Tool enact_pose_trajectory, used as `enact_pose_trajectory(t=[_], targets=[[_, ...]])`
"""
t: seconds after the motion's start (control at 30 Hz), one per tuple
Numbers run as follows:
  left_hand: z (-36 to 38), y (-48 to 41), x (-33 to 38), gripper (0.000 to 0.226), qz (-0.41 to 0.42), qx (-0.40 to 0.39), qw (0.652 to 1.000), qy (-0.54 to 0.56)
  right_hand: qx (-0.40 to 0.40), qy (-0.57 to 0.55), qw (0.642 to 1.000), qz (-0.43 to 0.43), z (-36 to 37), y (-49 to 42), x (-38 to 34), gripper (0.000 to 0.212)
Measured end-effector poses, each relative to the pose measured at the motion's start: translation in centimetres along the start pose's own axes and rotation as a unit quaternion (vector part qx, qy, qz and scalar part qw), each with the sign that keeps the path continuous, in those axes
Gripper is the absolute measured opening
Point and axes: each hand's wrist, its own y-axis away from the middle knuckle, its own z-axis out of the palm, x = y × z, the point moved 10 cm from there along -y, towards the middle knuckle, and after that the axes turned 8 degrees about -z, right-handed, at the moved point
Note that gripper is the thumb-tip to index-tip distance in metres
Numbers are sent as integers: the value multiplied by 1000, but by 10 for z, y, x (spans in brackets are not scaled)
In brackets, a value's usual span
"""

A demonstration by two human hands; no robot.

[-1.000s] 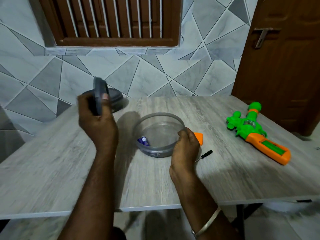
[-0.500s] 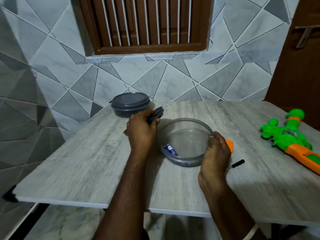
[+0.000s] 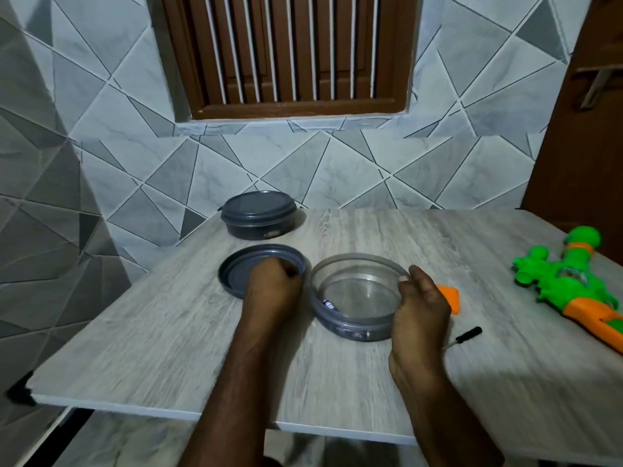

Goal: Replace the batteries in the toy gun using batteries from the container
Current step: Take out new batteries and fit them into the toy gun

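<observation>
An open round grey container (image 3: 340, 326) stands mid-table with blue batteries (image 3: 329, 305) lying at its left inner wall. My right hand (image 3: 421, 308) grips its right rim. Its grey lid (image 3: 236, 274) lies upside down on the table just left of it, and my left hand (image 3: 273, 284) holds the lid's near right edge with curled fingers. The green and orange toy gun (image 3: 573, 284) lies at the right edge of the table. An orange battery cover (image 3: 450, 298) peeks out behind my right hand, and a small black-handled screwdriver (image 3: 467, 335) lies near it.
A second grey container (image 3: 258, 214) with its lid on stands at the back of the table (image 3: 135, 348), by the tiled wall. A brown door is at the right. The table's left corner and front edge are close.
My left hand has brought the lid down from upright in the air and laid it flat on the table left of the container. My right hand stays on the rim. The view has shifted left.
</observation>
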Motion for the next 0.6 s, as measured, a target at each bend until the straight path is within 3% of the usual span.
enact_pose_trajectory(t=[0.1, 0.17, 0.27, 0.33, 0.4, 0.6], targets=[[-19, 16, 22, 18, 68, 67, 993, 72, -21, 54, 997, -54, 2, 4, -10, 38], [-27, 22, 30, 18, 91, 93, 986, 107, -54, 127, 980, -145, 10, 12, -33, 33], [-28, 25, 34, 19, 108, 113, 980, 121, -187, 273, 896, -297, 48, 36, -72, 37], [-32, 25, 33, 20, 113, 131, 976, 132, -334, 357, 821, -294, 78, 51, -69, 41], [-34, 26, 34, 20, 118, 140, 973, 138, -424, 418, 760, -260, 94, 61, -55, 42], [-25, 27, 40, 18, 154, 109, 974, 127, -467, 483, 701, -237, 95, 62, -34, 56]])
